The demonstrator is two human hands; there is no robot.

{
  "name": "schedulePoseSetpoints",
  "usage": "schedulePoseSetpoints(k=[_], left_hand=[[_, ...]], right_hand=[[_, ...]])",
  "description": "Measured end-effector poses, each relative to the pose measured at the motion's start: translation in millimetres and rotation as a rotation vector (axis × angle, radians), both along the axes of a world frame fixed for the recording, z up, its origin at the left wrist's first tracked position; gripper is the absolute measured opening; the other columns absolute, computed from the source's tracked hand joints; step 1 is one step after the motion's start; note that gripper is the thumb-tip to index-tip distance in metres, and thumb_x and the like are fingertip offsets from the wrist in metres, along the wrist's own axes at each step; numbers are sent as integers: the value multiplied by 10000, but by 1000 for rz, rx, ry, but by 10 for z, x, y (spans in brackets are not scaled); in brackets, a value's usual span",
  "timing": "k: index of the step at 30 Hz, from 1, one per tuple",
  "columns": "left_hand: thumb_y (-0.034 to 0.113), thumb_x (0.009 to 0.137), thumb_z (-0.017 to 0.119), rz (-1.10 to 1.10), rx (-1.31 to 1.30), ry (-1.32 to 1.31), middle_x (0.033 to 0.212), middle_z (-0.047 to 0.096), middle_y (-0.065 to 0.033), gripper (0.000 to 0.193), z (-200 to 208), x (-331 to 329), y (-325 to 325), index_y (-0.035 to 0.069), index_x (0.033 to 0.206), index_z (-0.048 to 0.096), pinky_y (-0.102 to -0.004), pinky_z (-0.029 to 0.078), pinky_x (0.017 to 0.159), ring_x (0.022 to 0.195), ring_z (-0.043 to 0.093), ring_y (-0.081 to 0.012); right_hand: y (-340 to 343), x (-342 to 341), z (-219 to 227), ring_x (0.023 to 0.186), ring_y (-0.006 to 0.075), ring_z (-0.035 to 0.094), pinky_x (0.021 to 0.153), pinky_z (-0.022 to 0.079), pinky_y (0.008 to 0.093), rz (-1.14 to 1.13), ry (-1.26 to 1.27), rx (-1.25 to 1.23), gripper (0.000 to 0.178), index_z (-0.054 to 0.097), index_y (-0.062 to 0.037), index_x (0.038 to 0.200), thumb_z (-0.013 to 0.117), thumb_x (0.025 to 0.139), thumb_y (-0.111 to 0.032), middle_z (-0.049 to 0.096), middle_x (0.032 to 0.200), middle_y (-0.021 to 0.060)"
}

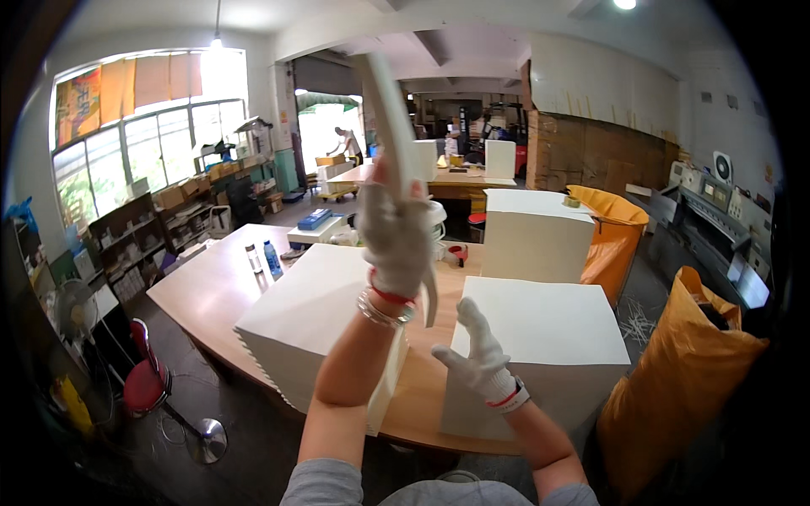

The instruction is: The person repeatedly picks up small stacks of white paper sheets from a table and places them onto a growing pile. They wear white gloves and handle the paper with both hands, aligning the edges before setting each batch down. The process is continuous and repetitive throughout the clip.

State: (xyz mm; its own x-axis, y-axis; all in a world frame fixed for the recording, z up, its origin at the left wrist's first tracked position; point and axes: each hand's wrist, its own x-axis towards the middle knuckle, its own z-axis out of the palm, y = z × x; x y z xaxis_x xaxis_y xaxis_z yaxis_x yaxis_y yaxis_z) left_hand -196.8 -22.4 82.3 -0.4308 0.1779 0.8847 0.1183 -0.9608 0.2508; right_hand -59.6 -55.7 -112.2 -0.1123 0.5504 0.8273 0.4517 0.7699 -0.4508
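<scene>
Progress, by judgement: partway. Three blocky white stacks stand on the bench (pixel 215 263): the left stack (pixel 291 291) by the front edge, its left side finely ridged; the right stack (pixel 548 316) at the near right corner; the rear stack (pixel 540 221) behind it, toward the right edge. One pale flat piece (pixel 390 110) is off the stacks, held up in the air over the gap between left and right stacks, seen nearly edge-on and blurred; whether single or several layers, cannot tell. It rests on no surface, so its handling reads as unfinished; number remaining not determinable. Grip, left hand (pixel 395 240): gloved, raised, closed around the piece, which extends above and below the glove. Grip, right hand (pixel 483 358): gloved, empty, thumb and fingers spread apart, at the right stack's near left corner; contact with it uncertain. Also noted: a blue bottle (pixel 272 260) beyond the left stack, toward the bench's far left edge; a red tape roll (pixel 458 253) between left and rear stacks.
</scene>
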Motion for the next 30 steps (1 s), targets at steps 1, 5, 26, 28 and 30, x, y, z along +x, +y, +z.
schedulePoseSetpoints(k=[1,5,26,28,30], left_hand=[[7,937,647,147,82,62,1095,680,-100,449,-95,40,-54,-14,1372,538,-263,565,683,883,665,-132],[-54,830,650,279,345,385,1508,475,-250,660,-63,88,-354,55,1463,498,-616,348,1149,1407,435,-465],[252,955,657,556,-1204,715,1152,715,-146,434,-1614,-4074,-52,68,1346,628,-360,511,934,1040,666,-251],[202,961,672,263,-1186,599,1124,717,-104,424,-1918,-4357,-119,46,1353,629,-316,514,903,1006,653,-188],[145,961,684,-33,-1120,446,1124,712,-66,425,-2108,-4458,-173,21,1363,624,-289,514,886,998,638,-144]], right_hand=[[18,-170,68,1254,364,568,1060,467,465,50,71,64,764,376,33,1469,782,896,-267,535,1380,249],[458,-692,140,1300,261,548,1069,480,394,664,501,-168,662,357,13,1487,688,972,-238,507,1429,188],[548,-1482,262,884,365,689,762,552,424,264,-224,-343,703,544,73,1287,664,947,-531,669,1014,248],[409,-1467,365,886,387,686,761,553,437,254,-508,-280,718,543,53,1299,646,946,-564,659,1035,254],[134,-1445,546,849,406,680,732,559,449,208,-711,-231,633,580,7,1226,616,961,-567,641,1024,247]])
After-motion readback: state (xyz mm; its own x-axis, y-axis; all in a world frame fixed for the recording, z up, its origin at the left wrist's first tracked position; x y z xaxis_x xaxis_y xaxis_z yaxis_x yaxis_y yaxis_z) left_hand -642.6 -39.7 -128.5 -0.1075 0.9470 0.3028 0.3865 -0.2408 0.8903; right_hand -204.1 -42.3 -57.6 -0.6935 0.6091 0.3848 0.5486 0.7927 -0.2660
